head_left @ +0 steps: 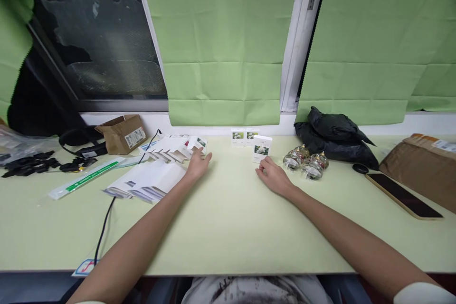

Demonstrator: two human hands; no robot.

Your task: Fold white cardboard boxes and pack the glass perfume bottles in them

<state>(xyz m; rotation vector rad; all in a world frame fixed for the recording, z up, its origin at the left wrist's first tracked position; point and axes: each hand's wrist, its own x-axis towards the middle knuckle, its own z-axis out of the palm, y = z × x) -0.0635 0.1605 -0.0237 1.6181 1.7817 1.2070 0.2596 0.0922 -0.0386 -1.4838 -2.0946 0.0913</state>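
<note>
My left hand (198, 164) lies flat on the pale green table (228, 228), fingers apart, touching the end of a row of flattened white cartons (171, 149). My right hand (273, 176) rests on the table with fingertips at the base of an upright white box with a flower picture (262, 148); it holds nothing. Two similar small boxes (244, 136) stand behind by the window sill. Several round glass bottles (305, 160) lie just right of my right hand.
More flat white cartons (146, 181) lie front left, with a black cable (107, 221) beside them. A small cardboard box (123, 133) and black parts (32, 163) sit far left. Black plastic bags (335, 137), a phone (404, 194) and a brown parcel (422, 164) are at right.
</note>
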